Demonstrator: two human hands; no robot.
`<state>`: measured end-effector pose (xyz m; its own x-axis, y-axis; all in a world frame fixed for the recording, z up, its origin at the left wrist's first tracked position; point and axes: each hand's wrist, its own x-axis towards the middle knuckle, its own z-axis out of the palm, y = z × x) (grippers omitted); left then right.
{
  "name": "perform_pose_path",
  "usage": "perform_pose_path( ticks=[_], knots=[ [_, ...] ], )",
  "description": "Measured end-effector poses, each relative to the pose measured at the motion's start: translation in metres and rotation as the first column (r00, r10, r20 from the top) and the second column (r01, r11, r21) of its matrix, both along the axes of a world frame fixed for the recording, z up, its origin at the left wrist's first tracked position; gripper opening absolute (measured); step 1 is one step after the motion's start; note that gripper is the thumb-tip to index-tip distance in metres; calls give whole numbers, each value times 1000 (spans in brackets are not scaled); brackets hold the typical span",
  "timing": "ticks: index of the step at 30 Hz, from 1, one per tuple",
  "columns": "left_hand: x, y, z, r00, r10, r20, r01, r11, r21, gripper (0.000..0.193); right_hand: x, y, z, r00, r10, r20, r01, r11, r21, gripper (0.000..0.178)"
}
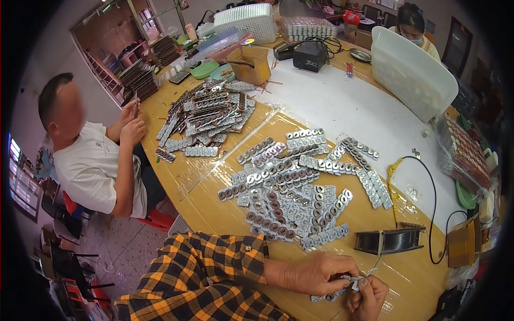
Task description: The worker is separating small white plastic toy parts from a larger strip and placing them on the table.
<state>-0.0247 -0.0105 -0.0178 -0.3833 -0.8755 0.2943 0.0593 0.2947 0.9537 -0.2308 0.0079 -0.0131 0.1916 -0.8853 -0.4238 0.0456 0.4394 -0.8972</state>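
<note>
Right of the fingers and slightly ahead sits a brown cardboard box; beyond it lies a green tray, then a plastic-wrapped pack. Well ahead and rightward stands a translucent white bin, a masked person behind it. Far straight ahead of the fingers is a round metal dish. Farther left, still distant, are a boxy black device, an open cardboard box, a white perforated basket and a green bowl. Well left of the fingers, a white-shirted person sits on a red seat.
</note>
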Motion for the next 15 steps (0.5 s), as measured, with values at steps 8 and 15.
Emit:
perform_pose_path(
  ticks=[8, 15],
  knots=[
    [-9, 15, -1, 999, -45, -15, 46, 997, 55, 15, -8, 22, 4, 999, -45, 20, 44, 997, 59, 27],
    [7, -5, 0, 996, 16, 91, -22, 997, 69, 11, 14, -10, 13, 998, 31, 46, -33, 998, 56, 27]
  ],
)
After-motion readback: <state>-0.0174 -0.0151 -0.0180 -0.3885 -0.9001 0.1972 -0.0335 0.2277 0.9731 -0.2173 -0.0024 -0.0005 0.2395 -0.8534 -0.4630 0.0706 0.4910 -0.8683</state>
